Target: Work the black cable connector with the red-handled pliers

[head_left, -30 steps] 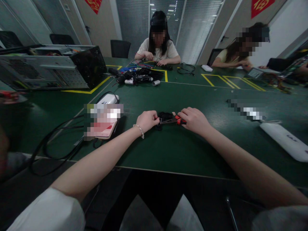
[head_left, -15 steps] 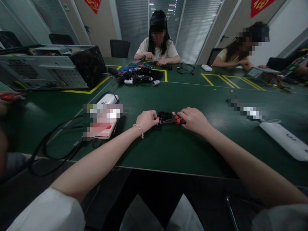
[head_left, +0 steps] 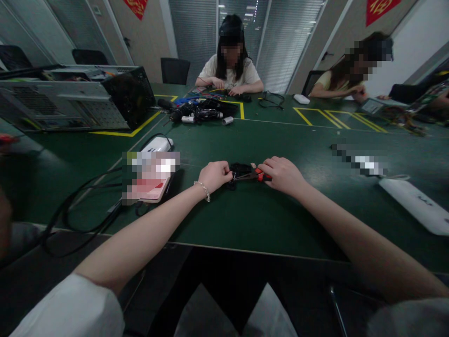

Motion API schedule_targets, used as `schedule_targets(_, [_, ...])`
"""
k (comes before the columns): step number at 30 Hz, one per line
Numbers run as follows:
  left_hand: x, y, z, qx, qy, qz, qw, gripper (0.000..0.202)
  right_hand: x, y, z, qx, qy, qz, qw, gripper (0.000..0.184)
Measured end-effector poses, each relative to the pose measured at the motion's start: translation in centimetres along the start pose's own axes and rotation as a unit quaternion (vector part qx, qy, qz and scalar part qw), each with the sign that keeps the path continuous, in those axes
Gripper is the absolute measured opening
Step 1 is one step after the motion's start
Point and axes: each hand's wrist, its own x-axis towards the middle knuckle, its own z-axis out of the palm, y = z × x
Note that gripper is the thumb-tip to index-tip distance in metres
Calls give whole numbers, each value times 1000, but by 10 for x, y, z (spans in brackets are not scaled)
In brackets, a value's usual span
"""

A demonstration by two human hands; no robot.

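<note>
My right hand (head_left: 282,174) is closed round the red handles of a pair of long-nosed pliers (head_left: 260,174). Their thin metal jaws point left, toward the fingertips of my left hand (head_left: 215,177). That left hand is pinched at the left end of a small black bundle (head_left: 240,167), which looks like cable or wire; its exact kind is too dark to make out. The jaws lie across the near side of this bundle. Whether they grip anything at their tips is hidden by my left fingers.
Left of my hands lie a phone (head_left: 154,187), a white power bank (head_left: 157,145) and looped black cables (head_left: 70,224). Another white power bank (head_left: 416,203) is at right. Beyond stand a computer case (head_left: 87,105) and a drill (head_left: 175,114). Co-workers sit across the green table (head_left: 280,224).
Both my hands, the pliers and the black bundle stay almost where they were. At the far left, a co-worker's red-handled tool has shifted left, toward the picture's edge.
</note>
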Motion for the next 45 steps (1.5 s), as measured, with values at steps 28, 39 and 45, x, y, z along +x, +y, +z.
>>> schedule_targets(28, [0,-1,1,-9,7,1,1000,16,0,-3,-5,-9,7,1,1000,35])
schedule_targets(39, [-1,1,1,-1,10,-4,1000,15,-1,-4,1,35,-8,27,999,34])
schedule_targets(45, [0,0,0,-2,3,-4,1000,15,0,-4,-1,15,-4,17,1000,35])
